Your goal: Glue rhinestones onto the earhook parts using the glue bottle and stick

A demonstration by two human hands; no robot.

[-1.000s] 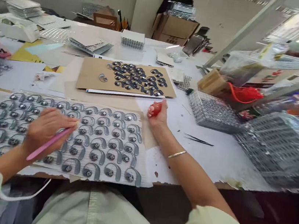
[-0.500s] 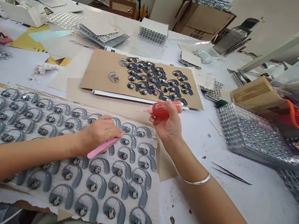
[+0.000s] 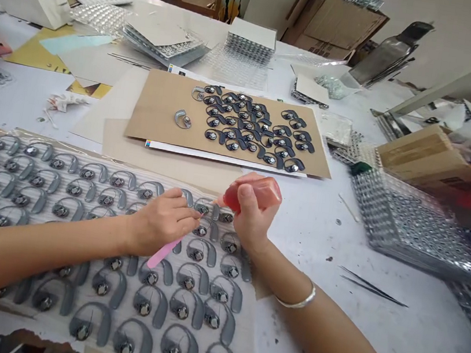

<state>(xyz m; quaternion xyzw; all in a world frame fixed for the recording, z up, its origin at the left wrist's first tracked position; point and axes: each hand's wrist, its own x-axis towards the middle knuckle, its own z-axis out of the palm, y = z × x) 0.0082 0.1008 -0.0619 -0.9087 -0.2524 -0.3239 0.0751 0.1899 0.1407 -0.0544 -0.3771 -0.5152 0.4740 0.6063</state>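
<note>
Bottle (image 3: 259,194) of red, soft-looking plastic sits in the right hand (image 3: 250,222), over the near counter (image 3: 371,336), fine tip aimed left at a grey hook (image 3: 203,209) in the far rows of a white sheet (image 3: 245,333). It looks light and squeezable, best held round the body. The right grip is wrapped closed around it. The left hand (image 3: 161,221) rests on the sheet, its grip pinching a thin pink stick (image 3: 163,253), stiff and slight, fingertips beside the same hook. Darker hooks (image 3: 242,125) lie on brown cardboard (image 3: 157,113) beyond; tweezers (image 3: 371,286) lie well apart to the right.
</note>
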